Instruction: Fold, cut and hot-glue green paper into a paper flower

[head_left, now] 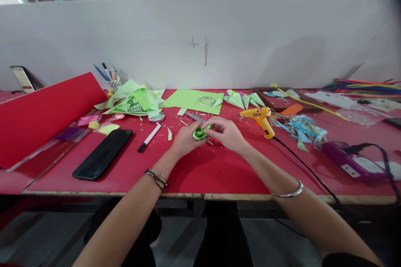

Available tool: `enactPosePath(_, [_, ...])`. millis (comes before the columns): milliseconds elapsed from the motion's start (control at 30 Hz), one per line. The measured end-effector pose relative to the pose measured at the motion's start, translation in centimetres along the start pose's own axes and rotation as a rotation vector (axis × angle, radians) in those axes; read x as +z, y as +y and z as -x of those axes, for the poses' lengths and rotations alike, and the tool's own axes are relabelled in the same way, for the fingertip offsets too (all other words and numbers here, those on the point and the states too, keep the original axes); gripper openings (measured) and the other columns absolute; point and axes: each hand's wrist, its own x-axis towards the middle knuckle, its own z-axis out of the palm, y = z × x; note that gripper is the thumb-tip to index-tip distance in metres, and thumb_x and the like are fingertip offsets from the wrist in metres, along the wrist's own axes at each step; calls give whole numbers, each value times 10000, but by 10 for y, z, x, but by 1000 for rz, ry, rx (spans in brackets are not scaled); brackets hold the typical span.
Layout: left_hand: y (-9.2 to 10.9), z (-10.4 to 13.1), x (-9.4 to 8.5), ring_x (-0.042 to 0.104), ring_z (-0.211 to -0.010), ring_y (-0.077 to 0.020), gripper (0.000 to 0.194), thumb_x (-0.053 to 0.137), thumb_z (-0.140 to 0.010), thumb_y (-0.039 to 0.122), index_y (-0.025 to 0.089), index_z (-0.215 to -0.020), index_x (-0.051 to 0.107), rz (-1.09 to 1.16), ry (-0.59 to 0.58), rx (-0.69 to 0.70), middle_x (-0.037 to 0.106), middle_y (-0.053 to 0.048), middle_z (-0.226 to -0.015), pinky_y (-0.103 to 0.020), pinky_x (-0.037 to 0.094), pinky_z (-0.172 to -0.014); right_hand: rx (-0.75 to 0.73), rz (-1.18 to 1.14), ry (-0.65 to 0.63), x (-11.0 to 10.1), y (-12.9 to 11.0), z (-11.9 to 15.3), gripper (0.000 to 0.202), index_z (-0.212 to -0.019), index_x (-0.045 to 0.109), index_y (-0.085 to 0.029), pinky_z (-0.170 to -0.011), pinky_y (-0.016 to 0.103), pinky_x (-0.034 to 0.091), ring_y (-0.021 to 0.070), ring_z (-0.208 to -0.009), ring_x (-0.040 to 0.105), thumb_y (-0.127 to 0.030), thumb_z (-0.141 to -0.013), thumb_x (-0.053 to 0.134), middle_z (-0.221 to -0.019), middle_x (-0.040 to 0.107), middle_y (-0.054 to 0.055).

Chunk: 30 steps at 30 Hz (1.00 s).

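Observation:
A rolled piece of green paper (198, 134), its spiral end facing me, sits in my left hand (184, 139), whose fingers wrap around it. From the other side my right hand (228, 133) pinches the paper's edge between thumb and fingers. Just beyond both hands lie scissors (194, 117), partly hidden. Behind them a flat green sheet (184, 99) carries a roll of clear tape (206, 101). Several green paper cones (234, 99) lie beside that sheet. Small paper scraps are scattered on the red tabletop (200, 175) around my hands.
A yellow glue gun (260, 120) stands to the right, its cord running over the table edge. Further right is a purple power strip (354, 160). On the left lie a black phone (103, 154), a marker (149, 137) and piled green scraps (134, 98). A white partition (140, 41) rises behind.

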Motion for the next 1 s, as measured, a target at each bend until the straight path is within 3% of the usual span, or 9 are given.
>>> enactPosePath(300, [-3,-1,2,490,-566,-123,155,578,-623,235,181,-750,508,-110,7,-1,548,12,-625,-200,317,-515,-91,139,77,7,-3,2,126,-688,564,-173,-585,236,439,115,-643,539,-289,-735,566,-701,582,18])
enactPosePath(567, [0,-1,0,573,-652,-163,213,555,-644,235,177,-844,512,-188,18,-58,615,-20,-721,-222,381,-558,-197,235,64,5,-9,2,124,-861,550,-183,-622,232,459,122,-716,540,-204,-740,536,-789,574,30])
enactPosePath(700, [-1,-1,1,575,-644,-157,182,541,-655,239,176,-823,509,-198,16,-30,613,-15,-713,-220,389,-550,-268,320,24,3,-10,2,85,-835,550,-190,-643,245,448,124,-712,533,-180,-772,495,-801,575,33])
enactPosePath(1000, [-1,2,2,603,-725,-200,238,506,-708,297,176,-913,512,-393,-4,-17,641,-53,-810,-248,404,-579,-307,357,66,7,-7,1,97,-804,552,-180,-641,238,424,125,-715,520,-165,-799,456,-771,567,32])
